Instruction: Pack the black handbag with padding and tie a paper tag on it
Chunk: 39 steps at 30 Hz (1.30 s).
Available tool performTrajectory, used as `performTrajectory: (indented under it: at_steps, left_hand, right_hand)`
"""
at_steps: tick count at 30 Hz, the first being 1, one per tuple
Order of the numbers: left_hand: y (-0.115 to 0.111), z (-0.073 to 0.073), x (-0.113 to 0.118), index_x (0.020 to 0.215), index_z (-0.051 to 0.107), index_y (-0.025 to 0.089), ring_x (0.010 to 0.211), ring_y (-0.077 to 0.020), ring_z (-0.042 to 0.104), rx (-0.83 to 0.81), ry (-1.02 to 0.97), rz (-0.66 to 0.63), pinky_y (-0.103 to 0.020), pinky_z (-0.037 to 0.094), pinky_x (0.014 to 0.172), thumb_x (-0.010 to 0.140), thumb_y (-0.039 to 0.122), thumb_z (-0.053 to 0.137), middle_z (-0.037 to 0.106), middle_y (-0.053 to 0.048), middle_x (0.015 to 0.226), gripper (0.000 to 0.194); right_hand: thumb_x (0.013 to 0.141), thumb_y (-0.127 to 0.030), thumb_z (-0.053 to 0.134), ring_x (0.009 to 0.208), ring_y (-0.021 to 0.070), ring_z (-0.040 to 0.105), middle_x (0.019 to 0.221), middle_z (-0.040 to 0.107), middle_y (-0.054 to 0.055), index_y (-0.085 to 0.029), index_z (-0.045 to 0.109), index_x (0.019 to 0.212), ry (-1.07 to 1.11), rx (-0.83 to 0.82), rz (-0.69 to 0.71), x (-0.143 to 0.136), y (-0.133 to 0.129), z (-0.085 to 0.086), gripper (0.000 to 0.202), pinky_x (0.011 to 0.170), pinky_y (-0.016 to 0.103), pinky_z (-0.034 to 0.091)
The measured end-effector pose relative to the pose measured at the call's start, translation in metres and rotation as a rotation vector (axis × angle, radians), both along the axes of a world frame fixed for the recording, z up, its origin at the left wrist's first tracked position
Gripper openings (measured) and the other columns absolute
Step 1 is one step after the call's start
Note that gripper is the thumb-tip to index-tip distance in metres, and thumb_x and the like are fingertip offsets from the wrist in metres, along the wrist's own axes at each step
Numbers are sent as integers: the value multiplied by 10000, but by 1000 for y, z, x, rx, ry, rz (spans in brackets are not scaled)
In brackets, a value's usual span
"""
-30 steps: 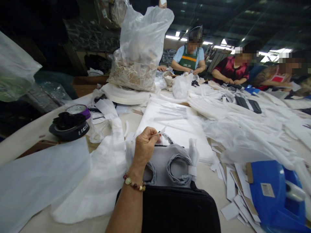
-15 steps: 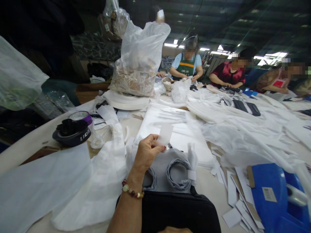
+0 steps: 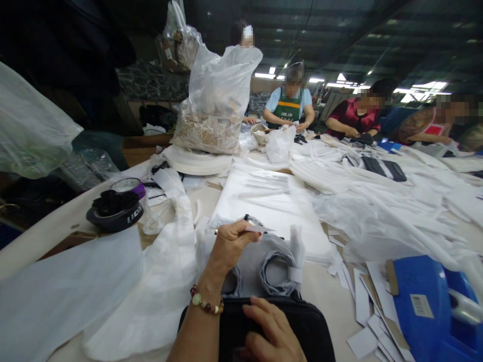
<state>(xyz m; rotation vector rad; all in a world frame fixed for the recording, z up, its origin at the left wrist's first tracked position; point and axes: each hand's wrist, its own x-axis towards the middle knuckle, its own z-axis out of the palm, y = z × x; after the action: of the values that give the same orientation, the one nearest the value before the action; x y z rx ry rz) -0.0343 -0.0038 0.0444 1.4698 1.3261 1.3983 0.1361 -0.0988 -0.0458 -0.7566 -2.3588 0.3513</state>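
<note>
My left hand (image 3: pixel 228 244), with a bead bracelet on the wrist, pinches a small white paper strip (image 3: pixel 259 229) between thumb and fingers. It hovers just above a grey fabric piece with two coiled grey straps (image 3: pixel 277 264). My right hand (image 3: pixel 273 334) rests with its fingers spread on a black case (image 3: pixel 315 329) at the bottom edge, nearest to me. The grey piece lies partly on the case's far edge.
A stack of white sheets (image 3: pixel 271 193) lies beyond the hands. A tall plastic bag of scraps (image 3: pixel 217 100) stands farther back. At the left is a black tape roll (image 3: pixel 115 213), at the right a blue plastic bin (image 3: pixel 433 301) and loose paper strips (image 3: pixel 362 301). Several people (image 3: pixel 289 103) work across the table.
My left hand lowered the white strip from upright to flat over the grey piece. My right hand came into view and settled on the black case.
</note>
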Motion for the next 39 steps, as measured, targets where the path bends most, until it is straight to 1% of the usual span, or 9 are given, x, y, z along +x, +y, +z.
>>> performTrajectory:
  at_steps: [2, 4, 9, 14, 18, 22, 26, 31, 39]
  left_hand:
    - [-9, -2, 1, 657, 645, 163, 619, -140, 595, 93, 111, 24, -238, 468, 607, 758, 210, 551, 654, -3, 634, 145]
    - [-25, -8, 3, 687, 633, 160, 668, -152, 598, 201, 246, 62, -257, 475, 633, 781, 148, 481, 651, -22, 689, 179]
    - [-64, -35, 10, 716, 608, 144, 685, -174, 572, 459, 606, 161, -281, 457, 603, 773, 7, 391, 634, -58, 720, 263]
    - [-73, -45, 17, 677, 573, 136, 618, -171, 535, 632, 812, 143, -295, 435, 552, 826, 44, 394, 603, -60, 650, 250]
    - [-76, -44, 16, 676, 560, 127, 646, -166, 552, 735, 872, 99, -307, 463, 597, 816, -1, 349, 604, -64, 660, 284]
    - [-84, -47, 11, 718, 578, 106, 709, -170, 570, 779, 903, 66, -329, 496, 692, 817, 5, 358, 628, -75, 703, 261]
    - [-93, -50, 7, 771, 598, 83, 766, -175, 583, 808, 920, 25, -346, 512, 754, 806, -6, 336, 646, -92, 746, 279]
    - [-103, -53, 6, 789, 615, 72, 753, -181, 596, 784, 938, -28, -355, 508, 762, 819, 14, 321, 645, -94, 741, 301]
    - [-111, -67, 13, 736, 615, 96, 675, -176, 618, 933, 852, 76, -324, 514, 622, 820, 10, 346, 647, -81, 663, 295]
  right_hand:
    - [791, -212, 615, 1046, 233, 596, 1046, 678, 49, -200, 591, 717, 25, 181, 9, -4, 7, 6, 79, 864, 330, 518]
    - [809, -242, 603, 1027, 211, 609, 1021, 690, 52, -190, 583, 706, 53, 245, 16, -6, 12, 13, 117, 841, 301, 532]
    - [847, -248, 550, 1007, 177, 609, 967, 698, 60, -180, 567, 659, 126, 169, 35, -11, 14, 24, 201, 822, 256, 528]
    - [871, -262, 512, 886, 160, 633, 856, 701, 56, -160, 621, 787, 200, 158, 35, -12, 14, 27, 171, 784, 243, 532]
    - [864, -152, 485, 881, 166, 622, 843, 700, 67, -144, 633, 885, 227, 157, 83, -10, 15, 32, 150, 781, 265, 528]
    - [871, -96, 440, 853, 149, 604, 804, 682, 63, -147, 640, 847, 302, 135, 107, -9, 13, 33, 208, 772, 260, 515]
    - [868, -97, 448, 755, 139, 585, 731, 655, 52, -150, 634, 769, 347, 178, 45, -7, 11, 26, 217, 656, 249, 494]
    - [807, -52, 493, 637, 114, 530, 640, 601, 14, -150, 561, 627, 307, 231, -10, -5, 8, 19, 216, 570, 244, 434]
    - [810, -39, 452, 591, 93, 458, 596, 485, -20, -183, 480, 558, 315, 185, -46, -1, 5, 16, 291, 539, 219, 404]
